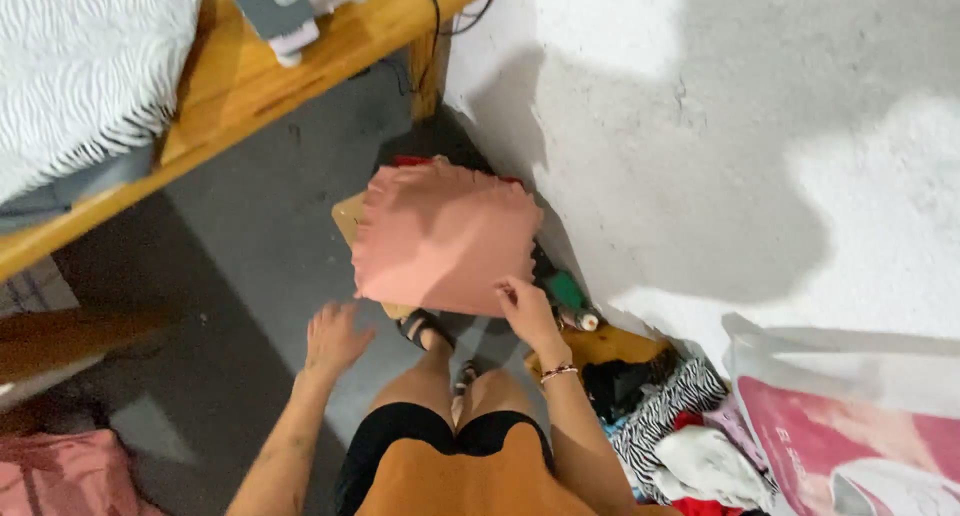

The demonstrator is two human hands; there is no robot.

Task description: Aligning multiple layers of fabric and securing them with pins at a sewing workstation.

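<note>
Right hand pinches pink cloth; left hand spread open.

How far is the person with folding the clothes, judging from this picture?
Done, it seems: the pink cloth lies flat and squared on a small wooden stool. In hand: the right hand pinches its near corner, while the left hand hovers open beside it. Left: a loose pile of clothes by the wall, zebra-striped, white and red pieces, not yet folded.
</note>
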